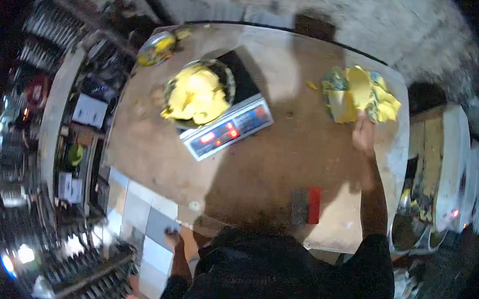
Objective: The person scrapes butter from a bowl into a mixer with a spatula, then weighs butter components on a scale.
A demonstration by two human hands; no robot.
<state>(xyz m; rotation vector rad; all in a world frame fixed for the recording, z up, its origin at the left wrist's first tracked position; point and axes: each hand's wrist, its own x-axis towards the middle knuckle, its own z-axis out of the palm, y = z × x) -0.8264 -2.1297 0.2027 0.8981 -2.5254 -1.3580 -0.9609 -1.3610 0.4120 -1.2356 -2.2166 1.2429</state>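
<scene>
My right hand reaches to the right side of the table, its fingers closed around the lower end of a yellow-coated, spoon-shaped tool. That tool rests against soft yellow paste lying on a crumpled, greenish-blue plastic bag. My left hand hangs low beyond the table's near left edge, loosely curled with fingers apart, and touches nothing I can see. On a digital scale with red lit digits sits a round dish, heaped with a mound of yellow paste.
A clear bowl with yellow residue stands at the table's far left corner. A red and grey block lies near the front edge. Cluttered shelving flanks the left; a white-edged unit is on the right.
</scene>
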